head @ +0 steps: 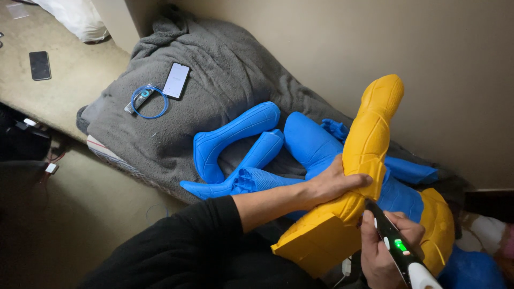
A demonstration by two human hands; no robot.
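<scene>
A yellow leg (358, 176), a ribbed, boot-shaped plastic shell with a fine web-like relief, is shown tilted across the lap, its toe end low and its open top raised towards the beige wall (375, 48); it is gripped at mid-length by the left hand (334, 182), whose fingers are wrapped round it. A dark pen tool (393, 243) with one lit green lamp and a white rear end is held closed in the right hand (388, 249), its tip laid against the yellow shell just below the left hand. A second yellow piece (438, 227), curved, is seen beside the right hand. Behind, several blue parts (235, 134) of the same ribbed plastic are laid on a grey fleece blanket (214, 69); two curved blue legs are counted, the remaining blue pieces overlapping too much to number. On the blanket are also one phone (176, 80) with a pale screen and one blue cable (150, 101), coiled; a second phone (40, 65), dark, lies apart on the carpet (75, 69).
</scene>
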